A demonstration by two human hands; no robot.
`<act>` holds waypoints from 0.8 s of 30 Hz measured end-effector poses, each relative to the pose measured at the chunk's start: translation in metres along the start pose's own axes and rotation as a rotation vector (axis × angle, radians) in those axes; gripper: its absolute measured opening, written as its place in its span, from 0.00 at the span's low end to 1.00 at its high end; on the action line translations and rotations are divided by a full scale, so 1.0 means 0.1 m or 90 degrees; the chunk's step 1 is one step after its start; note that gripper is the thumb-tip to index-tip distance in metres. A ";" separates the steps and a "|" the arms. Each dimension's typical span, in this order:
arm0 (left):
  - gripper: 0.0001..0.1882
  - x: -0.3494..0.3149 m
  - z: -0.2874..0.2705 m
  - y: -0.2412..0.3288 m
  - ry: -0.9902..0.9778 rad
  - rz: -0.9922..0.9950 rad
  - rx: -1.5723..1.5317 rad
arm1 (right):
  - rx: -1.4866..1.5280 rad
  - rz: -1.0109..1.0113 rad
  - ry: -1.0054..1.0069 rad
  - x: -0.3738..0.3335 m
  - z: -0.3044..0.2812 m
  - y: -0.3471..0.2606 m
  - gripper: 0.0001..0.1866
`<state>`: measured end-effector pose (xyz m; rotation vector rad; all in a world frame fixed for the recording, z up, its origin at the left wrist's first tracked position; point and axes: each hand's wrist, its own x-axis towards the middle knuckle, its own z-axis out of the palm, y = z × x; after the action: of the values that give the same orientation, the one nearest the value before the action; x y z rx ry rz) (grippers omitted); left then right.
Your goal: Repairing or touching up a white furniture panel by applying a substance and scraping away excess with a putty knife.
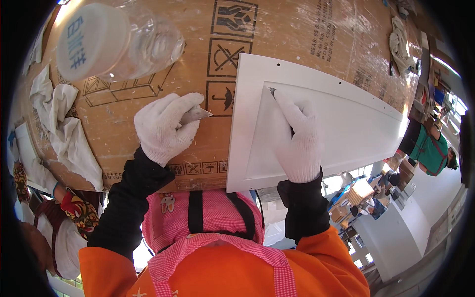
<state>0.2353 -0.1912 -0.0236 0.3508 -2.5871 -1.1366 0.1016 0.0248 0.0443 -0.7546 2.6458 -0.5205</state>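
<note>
Both my hands wear white knit gloves. My left hand [168,126] is over the cardboard, closed on a pale grey pointed piece [197,115] whose tip sticks out past the fingers; its kind is unclear. On the right lies a white panel [356,123] with a raised frame, a recessed middle and small dark holes along its far edge. My right hand [298,136] is over the recess, index finger stretched to its far left corner. A small dark, thin tip [272,92] shows at that fingertip; the rest of it is hidden by the hand.
Printed cardboard [198,143] covers the work surface. A clear bottle [153,47] with a white lid stands at the far left. White rags lie at the left [67,128] and far right [400,44]. Other people are at the left edge [69,218] and at right [429,148].
</note>
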 end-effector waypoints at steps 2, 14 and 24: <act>0.18 0.01 -0.02 0.01 -0.001 0.000 0.002 | 0.038 0.004 -0.004 0.00 -0.04 -0.02 0.26; 0.17 0.02 -0.02 0.03 -0.017 -0.017 -0.015 | -0.042 -0.055 0.081 0.01 0.31 -0.03 0.27; 0.17 0.00 0.00 0.04 -0.016 -0.031 -0.019 | -0.191 0.040 -0.071 0.02 0.22 -0.27 0.30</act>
<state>0.2351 -0.1886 -0.0210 0.3969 -2.5937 -1.2036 0.1205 -0.0035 0.0361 -0.7569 2.6622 -0.0617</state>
